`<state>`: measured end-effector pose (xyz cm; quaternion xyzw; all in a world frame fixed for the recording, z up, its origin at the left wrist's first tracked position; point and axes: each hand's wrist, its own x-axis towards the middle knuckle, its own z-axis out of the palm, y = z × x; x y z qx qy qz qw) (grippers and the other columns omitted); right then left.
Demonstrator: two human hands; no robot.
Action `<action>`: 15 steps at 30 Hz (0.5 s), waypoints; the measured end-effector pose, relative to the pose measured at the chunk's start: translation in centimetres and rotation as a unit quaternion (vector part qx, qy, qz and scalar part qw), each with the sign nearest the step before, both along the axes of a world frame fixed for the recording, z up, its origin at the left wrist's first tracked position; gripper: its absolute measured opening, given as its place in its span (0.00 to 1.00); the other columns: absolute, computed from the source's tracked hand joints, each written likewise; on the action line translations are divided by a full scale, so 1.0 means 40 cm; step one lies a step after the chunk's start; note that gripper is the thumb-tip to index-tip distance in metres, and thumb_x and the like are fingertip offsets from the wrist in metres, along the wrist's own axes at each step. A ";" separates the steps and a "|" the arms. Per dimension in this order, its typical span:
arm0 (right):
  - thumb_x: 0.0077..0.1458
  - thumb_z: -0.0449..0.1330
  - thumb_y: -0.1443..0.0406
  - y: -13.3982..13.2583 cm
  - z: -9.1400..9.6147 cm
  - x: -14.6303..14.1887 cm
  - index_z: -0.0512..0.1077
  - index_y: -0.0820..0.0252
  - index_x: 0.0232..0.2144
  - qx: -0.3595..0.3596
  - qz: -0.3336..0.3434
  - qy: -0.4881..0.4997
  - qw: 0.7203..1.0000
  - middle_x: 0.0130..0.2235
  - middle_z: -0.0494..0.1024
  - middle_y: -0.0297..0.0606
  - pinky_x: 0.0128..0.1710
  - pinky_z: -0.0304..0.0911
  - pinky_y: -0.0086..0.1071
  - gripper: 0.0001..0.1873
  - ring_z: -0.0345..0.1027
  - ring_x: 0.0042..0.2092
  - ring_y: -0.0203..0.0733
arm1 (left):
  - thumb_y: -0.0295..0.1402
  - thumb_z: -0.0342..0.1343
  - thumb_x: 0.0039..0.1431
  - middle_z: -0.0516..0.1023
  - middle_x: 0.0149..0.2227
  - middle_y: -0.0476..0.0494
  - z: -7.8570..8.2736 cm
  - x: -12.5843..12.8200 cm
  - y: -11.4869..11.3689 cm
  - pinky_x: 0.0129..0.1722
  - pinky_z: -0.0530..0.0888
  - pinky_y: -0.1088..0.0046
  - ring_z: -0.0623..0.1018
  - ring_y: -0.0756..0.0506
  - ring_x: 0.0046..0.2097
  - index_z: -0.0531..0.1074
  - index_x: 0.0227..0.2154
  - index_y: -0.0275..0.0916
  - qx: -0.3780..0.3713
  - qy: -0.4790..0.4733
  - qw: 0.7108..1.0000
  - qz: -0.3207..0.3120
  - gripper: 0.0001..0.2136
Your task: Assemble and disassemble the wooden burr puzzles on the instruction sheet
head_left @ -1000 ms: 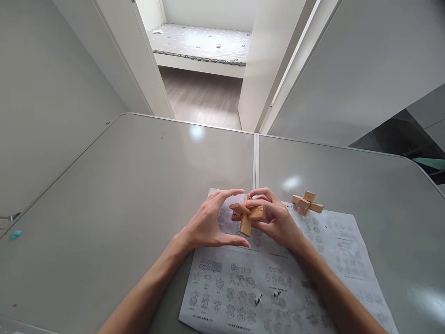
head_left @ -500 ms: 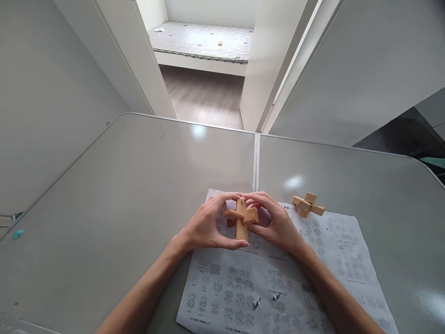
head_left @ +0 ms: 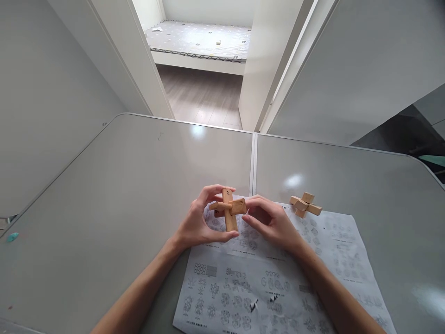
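My left hand [head_left: 201, 218] grips a wooden burr puzzle [head_left: 230, 222] made of crossed light-brown sticks. Its thumb presses the lower end of the upright stick, and its fingers hold the top end, which bears a written "2". Another written mark shows on a darker stick end at the left. Close to the puzzle's right end is my right hand [head_left: 274, 220], its thumb and forefinger apart and the other fingers curled. Whether its fingertips touch the wood, I cannot tell. Beneath both hands lies a printed sheet [head_left: 215, 255] with rows of small puzzle drawings.
A second crossed-stick wooden puzzle [head_left: 306, 204] rests at the sheet's far edge, right of my hands. The grey table [head_left: 139, 185] has a metal seam [head_left: 255, 157] down its middle. A small teal scrap [head_left: 13, 237] lies at the left edge. Beyond a doorway stands a bed [head_left: 198, 39].
My left hand has moved the puzzle slightly left and up. My right hand's fingers have come away from the top of the upright stick and now sit by the right end.
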<state>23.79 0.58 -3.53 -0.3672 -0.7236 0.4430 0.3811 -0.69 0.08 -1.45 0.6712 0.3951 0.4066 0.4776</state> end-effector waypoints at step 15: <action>0.71 0.62 0.56 -0.003 -0.008 0.000 0.77 0.54 0.37 0.005 -0.029 -0.039 0.999 0.33 0.80 0.35 0.34 0.67 0.35 0.11 0.70 0.33 0.41 | 0.41 0.78 0.46 0.84 0.50 0.40 -0.005 0.002 0.008 0.46 0.82 0.62 0.83 0.37 0.51 0.68 0.61 0.45 -0.043 0.044 0.997 -0.037 0.40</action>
